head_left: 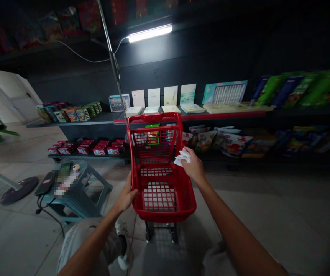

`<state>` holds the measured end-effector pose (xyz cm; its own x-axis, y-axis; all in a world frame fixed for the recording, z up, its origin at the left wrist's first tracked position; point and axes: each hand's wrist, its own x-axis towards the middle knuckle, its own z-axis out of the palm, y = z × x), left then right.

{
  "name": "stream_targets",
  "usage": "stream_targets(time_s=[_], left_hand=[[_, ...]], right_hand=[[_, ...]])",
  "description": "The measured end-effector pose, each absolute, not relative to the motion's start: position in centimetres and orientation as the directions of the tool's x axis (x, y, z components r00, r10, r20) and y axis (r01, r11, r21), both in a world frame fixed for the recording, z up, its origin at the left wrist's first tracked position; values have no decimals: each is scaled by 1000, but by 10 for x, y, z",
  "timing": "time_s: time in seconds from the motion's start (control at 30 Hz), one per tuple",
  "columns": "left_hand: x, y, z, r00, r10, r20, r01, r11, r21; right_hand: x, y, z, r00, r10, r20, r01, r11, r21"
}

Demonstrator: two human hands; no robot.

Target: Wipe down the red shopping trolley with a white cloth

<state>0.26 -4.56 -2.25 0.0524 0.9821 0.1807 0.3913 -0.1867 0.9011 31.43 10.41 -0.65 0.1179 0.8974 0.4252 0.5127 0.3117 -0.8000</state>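
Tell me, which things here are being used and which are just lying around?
Being used:
red plastic shopping cart, held by the left hand
crumpled white tissue, held by the right hand

Just lying around:
teal plastic step stool
round black stand base
green packets on the shelf

Dark grey wall [182,65], long black shelves [75,120], lit fluorescent tube [150,33], pale tiled floor [248,207], teal plastic stool [80,199], white door [23,101]

Blurred by pixelation: objects [65,180] on the teal plastic stool [96,188]. Partly hidden: green-and-yellow package [152,136] behind the red shopping cart's [153,117] mesh; white tissue [183,157] under the right hand [193,165]. Cut off at right: green packets [320,90].
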Motion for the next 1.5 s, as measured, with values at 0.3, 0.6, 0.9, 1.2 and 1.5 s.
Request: stream_targets(time_s=[0.3,0.6,0.9,1.2,1.5], left_hand=[[9,-10,-7,-237,959,158,490,-23,871],[9,34,36,-319,947,35,717,217,663],[1,37,36,-275,960,52,733,175,657],[3,39,32,-323,946,36,698,212,684],[5,36,31,-289,956,54,754,192,628]], right_hand=[[312,97,-5,103,946,307,604,186,-775],[304,57,6,21,953,302,818,157,-554],[298,48,2,-171,755,633,797,484,-362],[250,68,29,-321,658,681,660,671,-337],[135,196,59,-304,639,706,623,694,-360]])
